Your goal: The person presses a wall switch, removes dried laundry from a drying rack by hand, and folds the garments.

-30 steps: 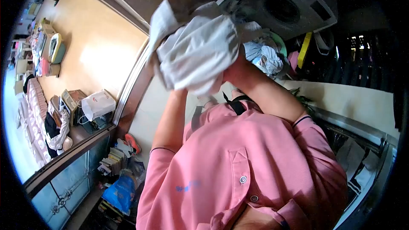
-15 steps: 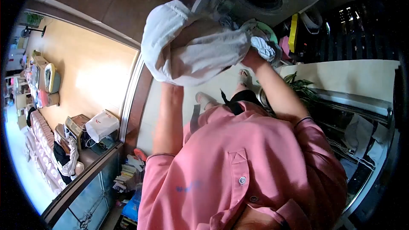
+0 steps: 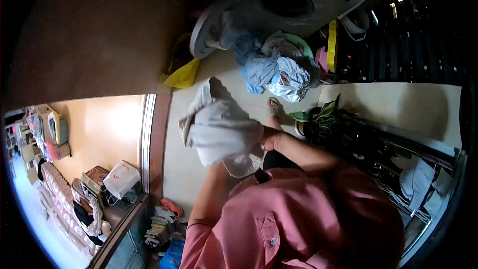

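A pale grey garment (image 3: 221, 127) with a gathered edge hangs bunched up in front of my body. My right hand (image 3: 269, 138) grips its right side, with the fingertips partly covered by the fabric. My left forearm (image 3: 209, 192) runs up under the cloth, which hides the left hand and its fingers. The garment's exact kind cannot be made out in its folds. Past it on the floor lies a heap of laundry (image 3: 294, 72), blue, grey and white, beside the open door of a washing machine (image 3: 318, 7).
A yellow bag (image 3: 181, 74) lies by the brown panel. Leafy plants (image 3: 323, 117) and a rack with hanging cloths (image 3: 417, 177) stand to the right. At left, a sliding-door frame (image 3: 148, 139) borders a lit room. Stacked books (image 3: 158, 229) sit at the lower left.
Both arms have drawn the garment down and closer to my body, and it is bunched smaller. The view has tilted, so more of the laundry heap and the washing machine door shows.
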The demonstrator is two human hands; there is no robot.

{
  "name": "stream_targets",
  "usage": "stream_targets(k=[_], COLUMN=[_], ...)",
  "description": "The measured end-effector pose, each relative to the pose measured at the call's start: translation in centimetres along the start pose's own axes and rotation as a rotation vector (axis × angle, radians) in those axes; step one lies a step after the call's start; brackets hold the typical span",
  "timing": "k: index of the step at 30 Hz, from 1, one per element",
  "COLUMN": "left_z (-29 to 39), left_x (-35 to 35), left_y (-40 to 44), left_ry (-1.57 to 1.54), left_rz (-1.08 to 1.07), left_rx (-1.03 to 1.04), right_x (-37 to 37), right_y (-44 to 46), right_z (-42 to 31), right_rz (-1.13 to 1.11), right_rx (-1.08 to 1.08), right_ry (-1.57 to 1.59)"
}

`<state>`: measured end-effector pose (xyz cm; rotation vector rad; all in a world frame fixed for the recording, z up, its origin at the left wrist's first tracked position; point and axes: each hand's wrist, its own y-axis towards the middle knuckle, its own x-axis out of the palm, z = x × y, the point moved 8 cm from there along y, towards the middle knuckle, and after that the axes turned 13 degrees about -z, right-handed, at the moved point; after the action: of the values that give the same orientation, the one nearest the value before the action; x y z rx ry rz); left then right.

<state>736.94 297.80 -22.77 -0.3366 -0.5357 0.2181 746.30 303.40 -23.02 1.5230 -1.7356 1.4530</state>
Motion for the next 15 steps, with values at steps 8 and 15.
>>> stream_targets(k=[8,15], left_z=[-12.2,-12.0], left_x=[-2.2,0.4], left_y=[-4.1,-4.8], left_ry=[0.220,-0.039], left_rz=[0.084,0.376], left_rx=[-0.657,-0.754], right_x=[-13.3,-24.0], right_y=[-3.9,-4.9], right_z=[14.1,-8.5], right_rz=[0.386,0.363], right_rx=[0.130,-0.068], right_ry=[0.379,0.272])
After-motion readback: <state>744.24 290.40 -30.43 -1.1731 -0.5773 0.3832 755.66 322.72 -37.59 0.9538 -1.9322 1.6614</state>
